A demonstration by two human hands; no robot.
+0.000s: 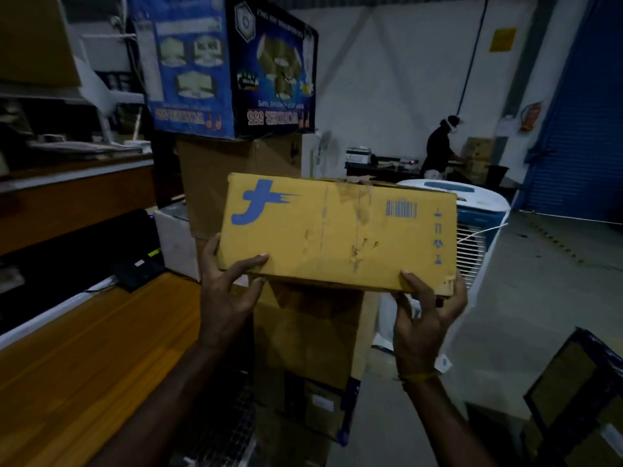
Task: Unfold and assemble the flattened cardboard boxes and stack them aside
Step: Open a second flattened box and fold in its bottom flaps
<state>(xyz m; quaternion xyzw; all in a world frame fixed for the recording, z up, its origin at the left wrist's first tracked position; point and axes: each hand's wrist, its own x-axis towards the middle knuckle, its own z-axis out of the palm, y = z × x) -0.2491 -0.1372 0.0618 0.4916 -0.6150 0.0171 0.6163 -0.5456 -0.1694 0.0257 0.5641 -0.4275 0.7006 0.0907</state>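
Note:
I hold up a yellow cardboard box (pixel 337 230) with a blue logo, a barcode and scuffed, torn patches on its face. My left hand (pixel 226 294) grips its lower left corner, thumb on the front face and fingers behind. At the lower right corner, my right hand (pixel 426 318) grips the worn edge the same way. The box hangs in front of a tall stack of brown cardboard boxes (pixel 236 170). Its back side is hidden.
A blue printed carton (pixel 229 62) tops the brown stack. An orange wooden counter (pixel 84 348) runs along the left, with shelves above. A white air cooler (pixel 478 224) stands behind the box on the right. A person (pixel 441 143) works at a far table. Dark boxes (pixel 580 399) sit at lower right.

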